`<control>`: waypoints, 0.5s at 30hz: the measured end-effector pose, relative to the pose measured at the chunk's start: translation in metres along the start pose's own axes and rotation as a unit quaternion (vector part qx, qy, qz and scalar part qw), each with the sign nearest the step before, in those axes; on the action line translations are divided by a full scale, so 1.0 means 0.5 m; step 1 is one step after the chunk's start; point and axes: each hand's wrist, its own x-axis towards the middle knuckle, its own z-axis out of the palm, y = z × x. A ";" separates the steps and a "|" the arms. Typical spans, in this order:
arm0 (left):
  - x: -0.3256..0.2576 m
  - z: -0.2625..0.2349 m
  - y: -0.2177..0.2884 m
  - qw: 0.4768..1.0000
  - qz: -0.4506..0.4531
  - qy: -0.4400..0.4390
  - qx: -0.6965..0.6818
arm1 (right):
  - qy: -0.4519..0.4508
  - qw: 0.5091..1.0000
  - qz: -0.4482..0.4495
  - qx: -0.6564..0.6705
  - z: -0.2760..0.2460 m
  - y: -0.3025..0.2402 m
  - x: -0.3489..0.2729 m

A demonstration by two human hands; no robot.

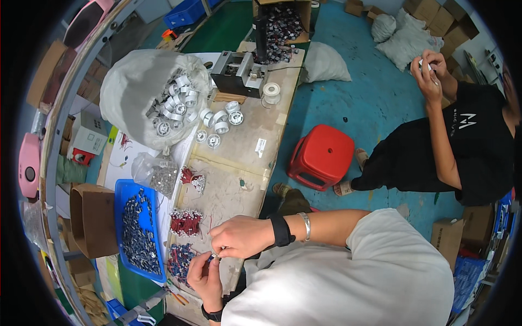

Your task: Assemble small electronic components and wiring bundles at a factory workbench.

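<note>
My left hand [205, 278] and my right hand [239, 237] meet above the near part of the workbench. Their fingertips are pinched together around something small and pale, too little to make out. Just beside them lies a pile of small blue parts with red wires [181, 262]. A bundle of red wires with white ends [186, 223] rests a bit farther off, and a smaller red-and-white wire bundle [192, 179] lies beyond it. To the left, a blue tray [119, 217] holds many small dark blue and silver parts.
A plastic sack [125, 92] of white spools stands farther back, with loose spools [220, 120] beside it. Beyond are a black-and-metal machine [239, 73] and a wire reel [271, 92]. Pliers [178, 296] lie near me. Right are a red stool [322, 155] and another person [473, 125].
</note>
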 end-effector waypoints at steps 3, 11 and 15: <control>0.013 0.015 -0.007 0.999 0.035 0.002 0.003 | 0.014 0.999 0.036 -0.020 -0.005 0.003 -0.011; 0.025 0.046 0.027 0.999 0.030 -0.010 -0.004 | 0.024 0.998 0.053 -0.018 -0.003 0.012 -0.030; 0.046 0.066 0.043 0.998 0.003 -0.064 0.010 | 0.042 0.995 0.087 -0.016 -0.020 0.028 -0.053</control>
